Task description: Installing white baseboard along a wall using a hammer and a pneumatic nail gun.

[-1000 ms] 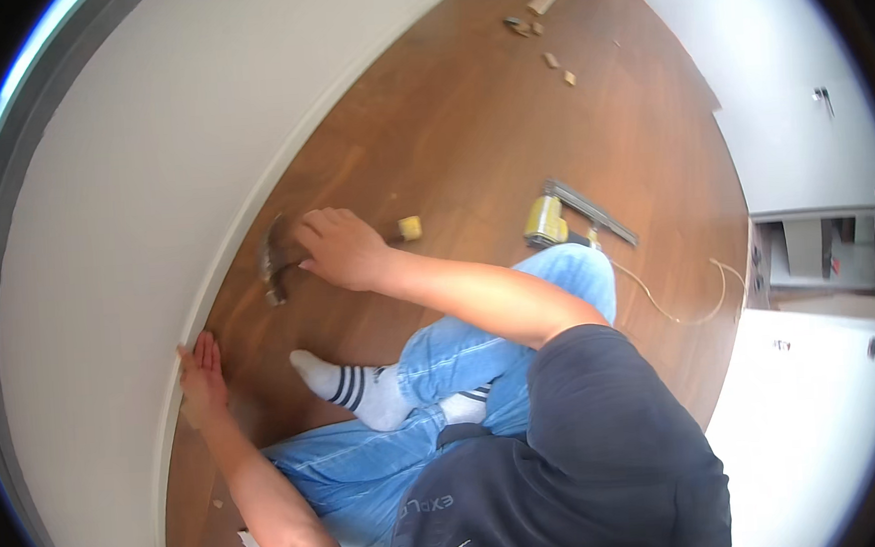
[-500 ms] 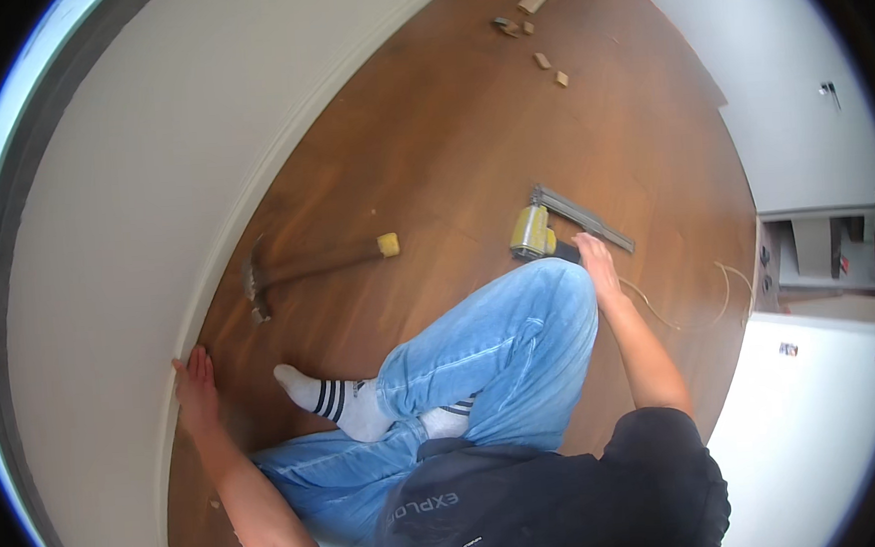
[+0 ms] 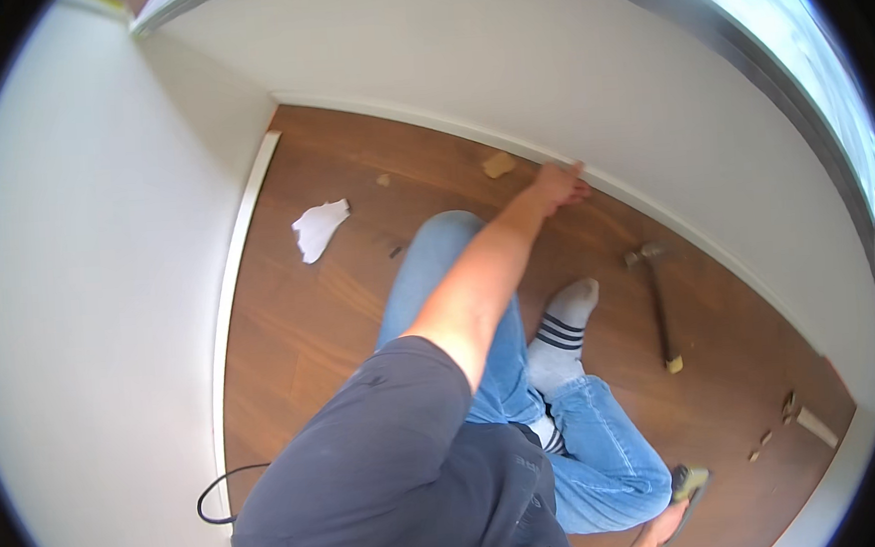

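Observation:
My left hand (image 3: 560,186) rests against the white baseboard (image 3: 654,207) at the upper middle, fingers extended. My right hand (image 3: 661,523), low at the right and partly hidden beside my bent knee, grips the yellow and black nail gun (image 3: 694,480). Between them, a claw hammer (image 3: 658,305) with a dark handle and yellow end lies on the wooden floor, near my socked foot (image 3: 561,331). A tan wood scrap (image 3: 497,166) sits by the baseboard, just left of my left hand.
A torn white sheet (image 3: 321,228) lies on the left side of the floor (image 3: 301,332). A white trim strip (image 3: 243,230) follows the left wall (image 3: 77,275). A dark cable (image 3: 210,493) loops at lower left. Small wood pieces (image 3: 812,423) lie at far right. A window frame arcs across the upper right.
The view has turned toward the left-hand corner. My right hand has left the hammer area and taken hold of the nail gun. My left hand stays at the baseboard.

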The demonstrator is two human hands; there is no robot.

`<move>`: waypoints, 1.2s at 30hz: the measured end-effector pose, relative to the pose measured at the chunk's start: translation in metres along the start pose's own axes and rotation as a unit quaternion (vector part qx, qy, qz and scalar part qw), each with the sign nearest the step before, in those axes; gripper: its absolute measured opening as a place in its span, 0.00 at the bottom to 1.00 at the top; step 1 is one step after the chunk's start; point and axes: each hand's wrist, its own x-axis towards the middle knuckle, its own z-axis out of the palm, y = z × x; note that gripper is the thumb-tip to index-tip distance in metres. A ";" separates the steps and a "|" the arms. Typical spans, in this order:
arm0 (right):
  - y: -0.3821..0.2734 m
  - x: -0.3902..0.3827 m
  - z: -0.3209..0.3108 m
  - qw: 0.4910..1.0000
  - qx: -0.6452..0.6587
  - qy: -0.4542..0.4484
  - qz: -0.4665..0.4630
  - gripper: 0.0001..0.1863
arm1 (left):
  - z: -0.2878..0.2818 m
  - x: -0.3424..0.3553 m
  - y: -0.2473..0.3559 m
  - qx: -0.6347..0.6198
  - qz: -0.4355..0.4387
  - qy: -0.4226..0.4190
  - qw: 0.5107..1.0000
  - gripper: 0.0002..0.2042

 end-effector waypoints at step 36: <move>-0.282 -0.200 -0.279 0.197 0.924 -0.277 -0.176 0.21 | -0.232 -0.328 -0.122 0.489 0.358 0.146 0.782 0.16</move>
